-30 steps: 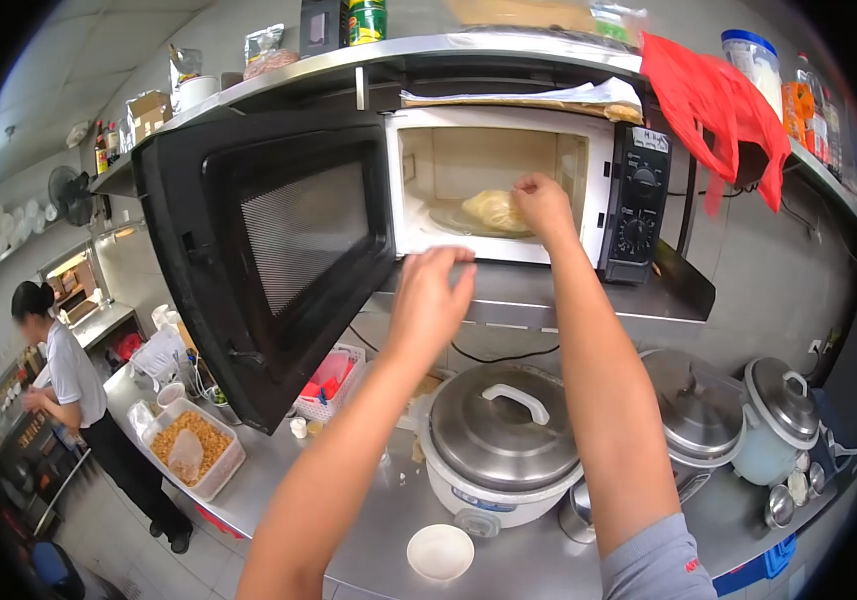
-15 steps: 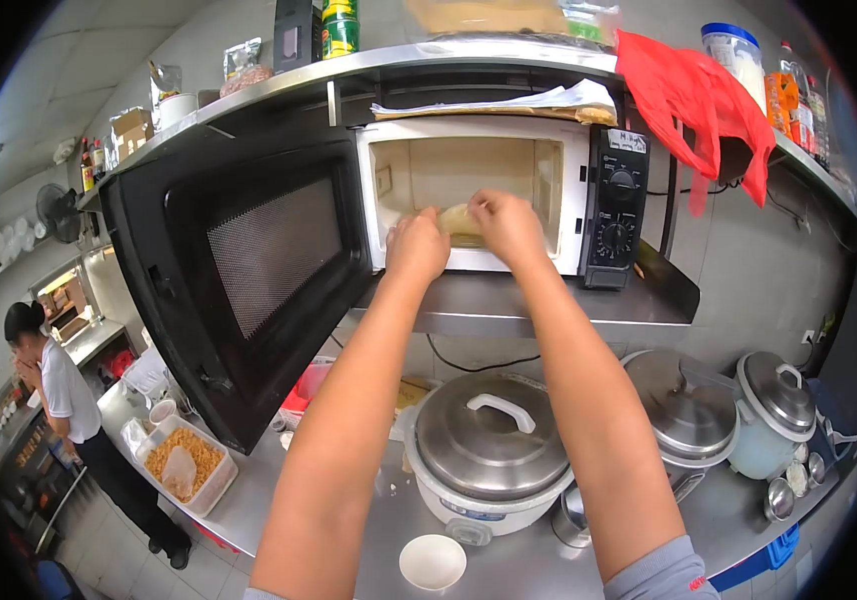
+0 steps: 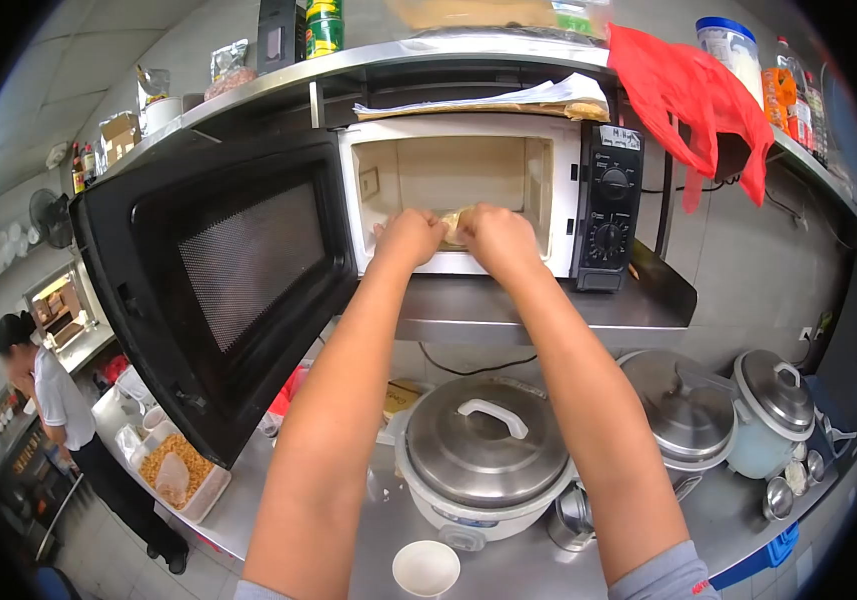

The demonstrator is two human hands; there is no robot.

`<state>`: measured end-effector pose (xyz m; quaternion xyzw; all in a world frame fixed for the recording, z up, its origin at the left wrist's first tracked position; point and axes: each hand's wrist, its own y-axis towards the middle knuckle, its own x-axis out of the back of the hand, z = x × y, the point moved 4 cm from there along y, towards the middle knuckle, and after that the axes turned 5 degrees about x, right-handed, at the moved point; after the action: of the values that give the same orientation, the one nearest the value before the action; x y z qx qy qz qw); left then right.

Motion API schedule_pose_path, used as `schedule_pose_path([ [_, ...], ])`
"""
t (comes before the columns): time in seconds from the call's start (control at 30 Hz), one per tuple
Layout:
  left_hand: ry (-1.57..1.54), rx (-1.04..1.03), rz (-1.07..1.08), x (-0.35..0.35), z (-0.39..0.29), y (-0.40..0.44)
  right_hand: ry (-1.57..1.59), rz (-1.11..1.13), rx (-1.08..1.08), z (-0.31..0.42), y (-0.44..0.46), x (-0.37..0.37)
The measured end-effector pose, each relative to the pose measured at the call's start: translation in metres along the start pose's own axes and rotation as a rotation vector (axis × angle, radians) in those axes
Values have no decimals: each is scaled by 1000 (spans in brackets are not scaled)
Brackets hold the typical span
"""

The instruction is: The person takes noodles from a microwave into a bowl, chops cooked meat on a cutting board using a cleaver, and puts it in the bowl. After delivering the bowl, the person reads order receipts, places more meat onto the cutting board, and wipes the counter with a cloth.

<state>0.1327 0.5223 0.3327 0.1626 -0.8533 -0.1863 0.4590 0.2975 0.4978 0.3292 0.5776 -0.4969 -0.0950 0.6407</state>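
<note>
Steel kitchen bench [image 3: 374,530] below, open microwave [image 3: 459,160] ahead

Nearest, a white bowl [image 3: 427,568] sits on the bench, well below the hands. Just beyond it, also under the hands, stands a large rice cooker [image 3: 484,465] with its metal lid on, a metal cup [image 3: 574,515] beside it. Farther to the right of the hands are a second lidded cooker [image 3: 679,410] and a pale-blue cooker [image 3: 771,415]. Low to their left is a clear container [image 3: 214,492] of orange-brown pieces.

Both arms reach up to the microwave opening. There the left hand [image 3: 411,238] and right hand [image 3: 499,238] grasp a yellowish bag [image 3: 455,226], fingers curled in from either side; the fingertips are partly hidden. The bag is between the hands; whether it rests on the microwave floor cannot be told.

Left of the hands, the black door [image 3: 219,260] is swung wide; to their right is the control panel [image 3: 609,210]. Papers [image 3: 489,100] lie on top, above them.

High to the right of the hands, a red plastic bag [image 3: 694,110] hangs from the upper shelf [image 3: 449,48]. Far to the left stands a co-worker [image 3: 64,400] in a white top.
</note>
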Motion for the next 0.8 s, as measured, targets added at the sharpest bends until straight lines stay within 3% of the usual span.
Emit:
schedule_pose_path([
  [0.07,-191,-45,91,-16,15,21,154,-158,-249,-12,4,2],
  [0.1,-188,-42,91,-21,20,24,158,-157,-250,-17,9,0],
  [0.17,1,-38,-81,-26,23,28,427,-282,-528,-43,12,-5],
  [0.2,0,-37,-81,-22,13,22,469,-295,-567,-52,13,-7],
  [0.27,245,74,-47,-8,-8,1,532,-304,-581,-56,16,-2],
  [0.37,228,112,-47,-13,-17,6,550,-284,-577,-53,17,3],
  [0.43,230,120,-58,-21,-19,9,323,-266,-404,-45,19,16],
  [0.6,207,149,-103,-28,-27,26,316,-244,-393,-45,14,30],
  [0.8,-262,44,-319,-32,-29,54,487,-267,-497,-58,-4,28],
])
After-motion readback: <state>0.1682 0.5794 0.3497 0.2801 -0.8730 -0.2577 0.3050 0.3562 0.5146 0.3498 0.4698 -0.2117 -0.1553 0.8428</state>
